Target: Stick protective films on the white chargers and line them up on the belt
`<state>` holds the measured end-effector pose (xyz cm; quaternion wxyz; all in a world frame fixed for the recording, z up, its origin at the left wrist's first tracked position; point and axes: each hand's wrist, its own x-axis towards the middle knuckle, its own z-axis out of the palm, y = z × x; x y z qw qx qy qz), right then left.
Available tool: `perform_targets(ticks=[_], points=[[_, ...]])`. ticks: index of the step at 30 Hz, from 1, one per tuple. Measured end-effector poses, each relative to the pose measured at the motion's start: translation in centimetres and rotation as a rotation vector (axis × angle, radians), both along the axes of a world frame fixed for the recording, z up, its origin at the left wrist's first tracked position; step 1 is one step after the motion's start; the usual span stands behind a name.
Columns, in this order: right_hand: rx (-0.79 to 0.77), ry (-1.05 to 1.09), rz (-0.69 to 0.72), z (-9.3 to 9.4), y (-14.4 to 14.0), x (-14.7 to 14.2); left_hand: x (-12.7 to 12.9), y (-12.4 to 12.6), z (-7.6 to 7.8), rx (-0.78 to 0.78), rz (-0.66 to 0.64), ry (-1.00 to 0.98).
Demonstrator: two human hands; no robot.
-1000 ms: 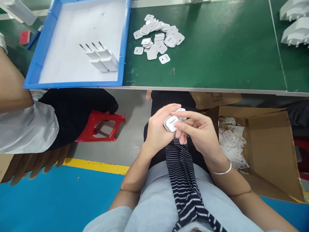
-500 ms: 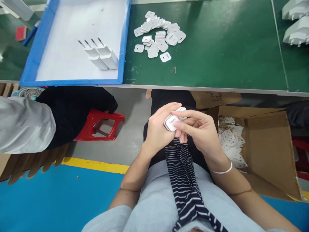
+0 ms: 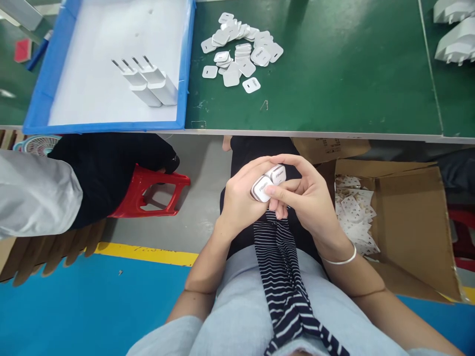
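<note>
While the green table [image 3: 334, 74] fills the top of the view, the blue tray [image 3: 55, 64] rests on its left end, holding two white chargers [image 3: 152, 86] lying side by side with prongs pointing away; a cardboard box [image 3: 411, 222] of white pieces sits on the floor below the table's near edge, right of the hands; a red stool [image 3: 148, 190] stands below the tray; a pile of white caps [image 3: 241, 49] lies on the table just right of the tray; left hand [image 3: 241, 200] and right hand [image 3: 311, 198] meet over the lap below the table edge, fingers of both clamped on two small white caps [image 3: 267, 182], stacked and touching.
</note>
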<state>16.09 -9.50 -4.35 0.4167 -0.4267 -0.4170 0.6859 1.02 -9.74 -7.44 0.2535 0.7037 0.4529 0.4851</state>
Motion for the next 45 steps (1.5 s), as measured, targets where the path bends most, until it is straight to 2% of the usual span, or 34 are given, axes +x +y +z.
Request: perform_targets(ticks=[10,17,26,32,36,39,43,45], points=[[0.023,-0.198,-0.037,0.3,-0.2,0.1,0.7,-0.1,-0.2,-0.042,0.062,-0.047],[0.018,0.077,0.012,-0.2,-0.7,0.7,0.5,0.1,0.0,-0.175,-0.008,-0.242],[-0.015,0.056,0.040,-0.4,-0.6,0.5,0.0,-0.2,-0.1,-0.240,-0.027,-0.277],[-0.022,0.114,0.079,-0.2,-0.5,0.9,-0.2,0.0,-0.6,-0.195,-0.062,-0.348],[-0.020,-0.034,0.062,0.3,-0.5,0.9,-0.2,0.1,-0.6,-0.122,-0.086,-0.278],[-0.044,-0.123,0.080,0.2,-0.1,0.5,-0.3,0.1,-0.6,-0.035,-0.043,-0.176],[-0.080,-0.076,0.208,-0.2,0.6,0.2,-0.6,0.0,-0.4,0.047,-0.011,-0.044],[-0.072,-0.061,0.221,-0.2,0.7,-0.1,-0.5,0.0,-0.2,0.067,0.008,0.013]])
